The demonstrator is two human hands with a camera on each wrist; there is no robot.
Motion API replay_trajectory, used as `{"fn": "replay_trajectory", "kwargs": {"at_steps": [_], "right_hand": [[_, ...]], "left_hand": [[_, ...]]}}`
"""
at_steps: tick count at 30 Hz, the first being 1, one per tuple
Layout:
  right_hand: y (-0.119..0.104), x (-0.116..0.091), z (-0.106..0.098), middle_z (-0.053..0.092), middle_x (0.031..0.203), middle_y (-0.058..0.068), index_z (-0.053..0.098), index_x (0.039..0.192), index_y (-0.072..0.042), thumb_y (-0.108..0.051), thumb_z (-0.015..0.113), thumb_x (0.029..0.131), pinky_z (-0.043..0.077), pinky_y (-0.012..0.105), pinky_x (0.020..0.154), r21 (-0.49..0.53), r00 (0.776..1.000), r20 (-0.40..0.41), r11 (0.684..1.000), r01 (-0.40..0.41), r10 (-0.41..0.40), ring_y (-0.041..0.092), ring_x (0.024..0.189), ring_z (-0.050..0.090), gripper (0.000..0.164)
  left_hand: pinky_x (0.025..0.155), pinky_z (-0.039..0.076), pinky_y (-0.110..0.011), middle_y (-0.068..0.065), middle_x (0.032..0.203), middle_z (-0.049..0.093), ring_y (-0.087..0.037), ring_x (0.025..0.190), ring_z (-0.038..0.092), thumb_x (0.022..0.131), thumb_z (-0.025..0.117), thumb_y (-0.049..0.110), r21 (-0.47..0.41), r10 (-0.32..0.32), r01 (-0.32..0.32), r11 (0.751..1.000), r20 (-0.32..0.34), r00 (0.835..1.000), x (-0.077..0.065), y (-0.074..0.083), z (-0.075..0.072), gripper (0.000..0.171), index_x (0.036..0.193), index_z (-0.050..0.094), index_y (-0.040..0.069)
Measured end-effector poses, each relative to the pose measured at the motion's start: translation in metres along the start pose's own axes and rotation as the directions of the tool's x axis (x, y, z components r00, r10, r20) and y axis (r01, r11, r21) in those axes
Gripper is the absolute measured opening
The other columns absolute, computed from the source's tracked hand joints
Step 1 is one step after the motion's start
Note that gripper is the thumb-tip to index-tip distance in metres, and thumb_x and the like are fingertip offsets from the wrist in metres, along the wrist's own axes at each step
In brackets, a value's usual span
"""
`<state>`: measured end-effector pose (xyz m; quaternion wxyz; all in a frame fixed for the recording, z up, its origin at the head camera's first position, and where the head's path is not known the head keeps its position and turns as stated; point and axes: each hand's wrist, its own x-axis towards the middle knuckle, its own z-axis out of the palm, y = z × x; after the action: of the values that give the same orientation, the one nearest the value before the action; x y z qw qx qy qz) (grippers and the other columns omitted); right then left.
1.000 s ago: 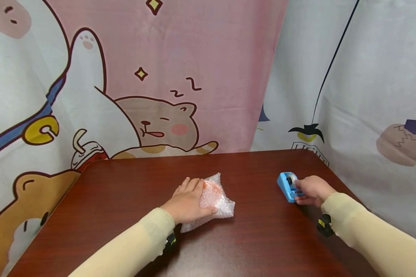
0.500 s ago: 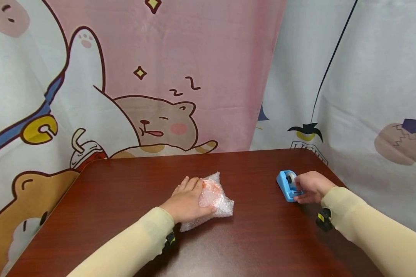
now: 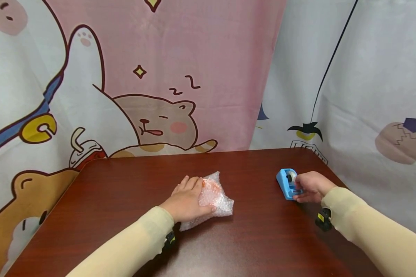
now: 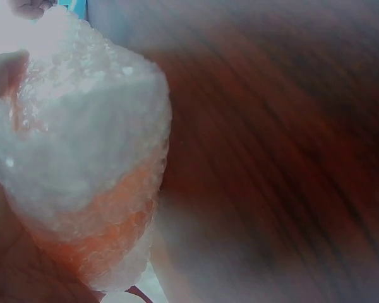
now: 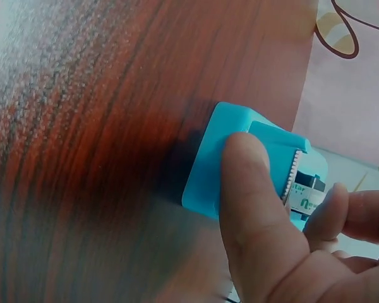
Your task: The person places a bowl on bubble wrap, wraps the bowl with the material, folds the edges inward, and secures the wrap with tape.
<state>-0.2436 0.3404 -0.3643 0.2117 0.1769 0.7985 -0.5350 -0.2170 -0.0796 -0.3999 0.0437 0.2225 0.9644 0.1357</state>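
A package in clear bubble wrap (image 3: 219,200), with something orange inside, lies on the table. My left hand (image 3: 185,202) rests across its left side, fingers straight and thumb spread along the near side. Up close in the left wrist view, the wrap (image 4: 114,139) shows white and orange beneath the bubbles. To the right stands a blue tape dispenser (image 3: 282,184), gripped by my right hand (image 3: 312,186). In the right wrist view the thumb (image 5: 246,183) presses on the front of the dispenser, and the bent index finger is beside the tape roll (image 5: 303,199).
The dark red-brown wooden table (image 3: 131,181) reaches back to a printed curtain (image 3: 228,77) with cartoon animals. More curtain (image 3: 374,96) hangs along the right side. A small black camera (image 3: 324,219) sits on the right wrist.
Both hands keep their places on the package and the dispenser. The whole head view shifts only slightly.
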Motion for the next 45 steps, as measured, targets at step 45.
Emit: {"fn": "replay_trajectory", "kwargs": {"at_steps": [45], "right_hand": [[-0.0011,-0.0024,0.0016,0.05,0.098,0.018,0.05,0.085,0.0,-0.016,0.04,0.103,0.056,0.053,0.104,-0.189,0.993,0.066,0.976,0.105,-0.094,0.037,0.114,0.071,0.026]], "left_hand": [[0.127,0.024,-0.065,-0.017,0.171,0.029,-0.047,0.16,0.02,0.092,0.059,0.074,0.017,-0.015,0.014,1.0,0.026,1.0,0.0009,0.001,-0.0013,0.107,0.166,0.027,0.003]]}}
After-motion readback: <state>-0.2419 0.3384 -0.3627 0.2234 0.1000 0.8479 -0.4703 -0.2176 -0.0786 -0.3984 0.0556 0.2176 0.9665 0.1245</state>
